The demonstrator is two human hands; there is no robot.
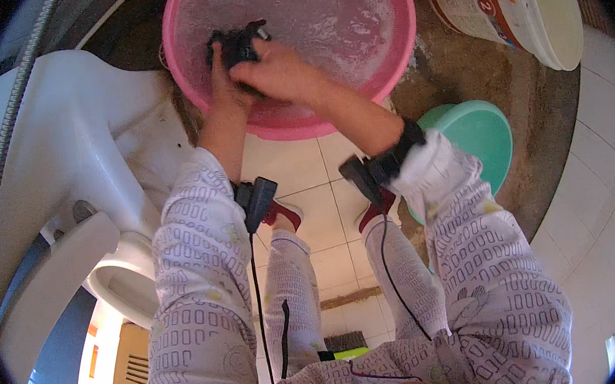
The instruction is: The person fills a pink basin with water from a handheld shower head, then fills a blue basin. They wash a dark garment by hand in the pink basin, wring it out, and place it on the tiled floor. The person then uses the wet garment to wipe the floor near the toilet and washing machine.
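Both of my hands are together over the left part of a large pink basin [406,63] of cloudy, sudsy water [318,28]. Between them is a bunched, dark piece of wet cloth [236,45] with a small pale patch at its upper right. My left hand [226,82] grips it from the left side. My right hand [278,71] presses in from the right, its fingers curled onto the cloth. The cloth's lower part is hidden by my hands, and its exact kind is unclear.
A large white plastic bucket [538,4] stands at the upper right. A green basin [482,140] sits beside my right forearm. White ceramic fixtures [51,106] and a flexible metal hose [4,139] line the left. Black cables [260,309] hang from devices on my wrists.
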